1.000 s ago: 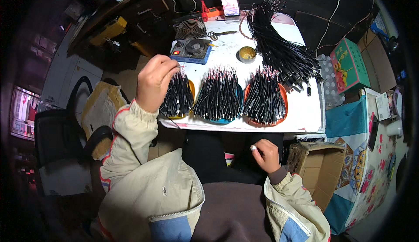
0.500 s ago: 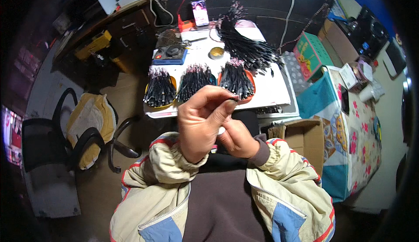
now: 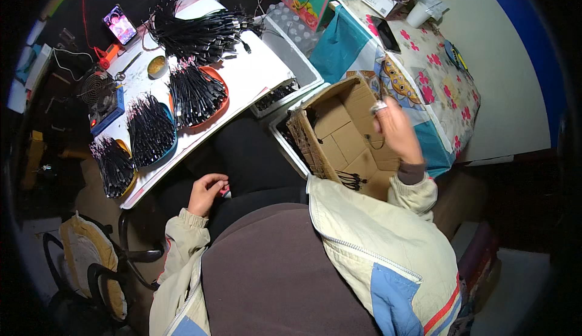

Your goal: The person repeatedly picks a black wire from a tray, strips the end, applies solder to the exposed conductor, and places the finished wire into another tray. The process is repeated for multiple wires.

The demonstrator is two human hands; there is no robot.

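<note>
Over an open cardboard box on my right, my right hand is raised, slightly smeared by motion. Its fingers are pinched together on what looks like a thin black cable, whose loop hangs below; a white piece shows at the fingertips. Several short black cables lie at the bottom of the box. My left hand rests low by my lap with curled fingers, closed on a small red and white thing whose kind I cannot make out.
On the white table, bundles of black cables fill a yellow, a blue and an orange tray. A larger cable heap, a round tin, a blue boxed device and a lit phone stand behind. A flowered table adjoins the box.
My hands have parted from together in front of me. The right went over to the cardboard box; the left dropped to my lap. The view has swung right.
</note>
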